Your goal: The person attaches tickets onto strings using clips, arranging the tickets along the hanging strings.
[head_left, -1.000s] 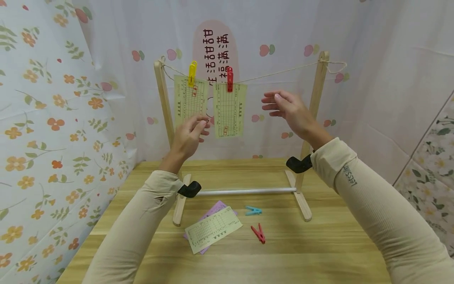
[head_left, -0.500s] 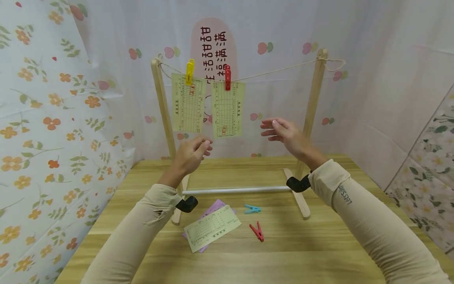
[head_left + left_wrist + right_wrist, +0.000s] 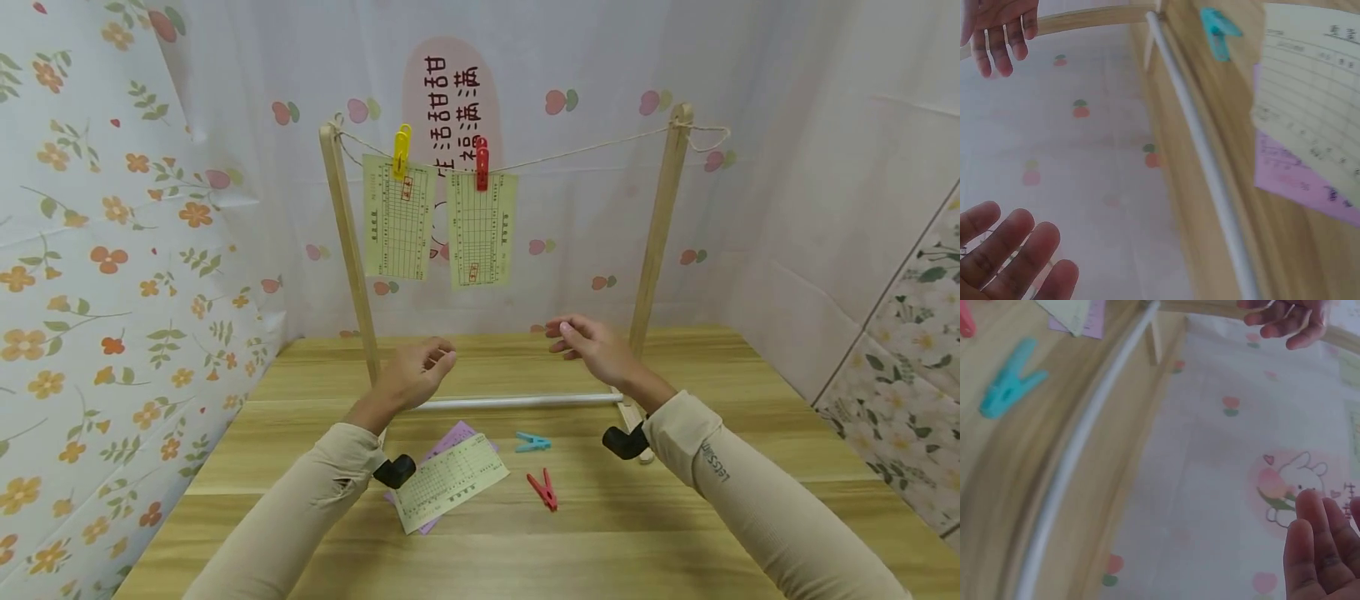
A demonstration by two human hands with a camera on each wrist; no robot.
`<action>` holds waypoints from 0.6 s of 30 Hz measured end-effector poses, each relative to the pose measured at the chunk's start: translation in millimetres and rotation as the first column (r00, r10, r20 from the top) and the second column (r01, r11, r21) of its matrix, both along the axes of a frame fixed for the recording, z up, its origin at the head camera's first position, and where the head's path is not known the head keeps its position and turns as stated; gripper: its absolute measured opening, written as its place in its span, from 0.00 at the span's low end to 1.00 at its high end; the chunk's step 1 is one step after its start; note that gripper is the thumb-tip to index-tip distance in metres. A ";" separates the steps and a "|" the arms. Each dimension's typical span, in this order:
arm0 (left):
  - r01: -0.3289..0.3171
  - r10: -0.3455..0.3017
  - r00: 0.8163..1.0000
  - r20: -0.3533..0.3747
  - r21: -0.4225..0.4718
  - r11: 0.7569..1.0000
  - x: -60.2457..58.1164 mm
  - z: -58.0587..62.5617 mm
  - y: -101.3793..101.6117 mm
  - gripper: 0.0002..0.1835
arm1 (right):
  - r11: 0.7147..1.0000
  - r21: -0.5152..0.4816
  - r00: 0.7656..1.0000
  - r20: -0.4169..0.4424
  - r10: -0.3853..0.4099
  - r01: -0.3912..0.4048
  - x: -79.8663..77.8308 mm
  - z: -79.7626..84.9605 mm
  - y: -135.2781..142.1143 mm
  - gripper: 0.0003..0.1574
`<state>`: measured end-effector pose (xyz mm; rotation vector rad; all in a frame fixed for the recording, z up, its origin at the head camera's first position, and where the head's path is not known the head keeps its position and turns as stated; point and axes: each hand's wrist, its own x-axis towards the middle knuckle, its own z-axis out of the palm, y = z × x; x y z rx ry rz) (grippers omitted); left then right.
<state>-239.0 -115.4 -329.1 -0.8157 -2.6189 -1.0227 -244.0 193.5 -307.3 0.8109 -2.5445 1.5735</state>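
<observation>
My left hand (image 3: 408, 375) hovers over the back of the table with relaxed fingers, holding nothing. Opposite it, my right hand (image 3: 596, 346) is in the air with its fingers loosely extended, also holding nothing. Behind them two yellow printed slips hang from a string (image 3: 585, 152). A yellow clothespin (image 3: 402, 152) clips the left slip (image 3: 397, 225), and a red clothespin (image 3: 482, 164) clips the right slip (image 3: 483, 237). Below the hands, another yellow slip (image 3: 453, 483) lies over a purple slip (image 3: 459, 435). Beside them lie a blue clothespin (image 3: 532, 442) and a second red clothespin (image 3: 543, 490).
A wooden post (image 3: 348, 250) at left and another post (image 3: 663, 225) at right carry the string. Low between them runs a white rod (image 3: 517, 402). The wooden table (image 3: 615, 542) meets a printed curtain (image 3: 600, 217) at the back.
Both hands have come down from the hanging slips toward the table, and the left wrist now overlaps the stand's left foot. The slips and clothespins stay where they were.
</observation>
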 end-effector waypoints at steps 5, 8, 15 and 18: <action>0.023 -0.022 1.000 0.018 -0.040 0.999 4.8 -21.1 1.8 0.17 | 0.998 0.070 1.000 0.029 -0.003 0.001 8.4 -23.1 -1.1 0.24; 0.043 -0.040 0.998 0.043 -0.074 0.996 7.9 -32.2 3.3 0.17 | 0.994 0.109 0.999 0.051 0.004 -0.010 13.3 -35.5 -1.9 0.23; 0.062 -0.046 0.992 0.120 -0.138 0.989 11.0 -56.0 7.4 0.21 | 0.979 0.203 0.997 0.072 0.010 -0.025 25.0 -63.8 -3.9 0.21; 0.066 -0.035 0.982 0.185 -0.164 0.984 13.8 -64.4 8.9 0.22 | 0.971 0.239 0.995 0.102 0.008 -0.032 30.9 -74.0 -5.4 0.20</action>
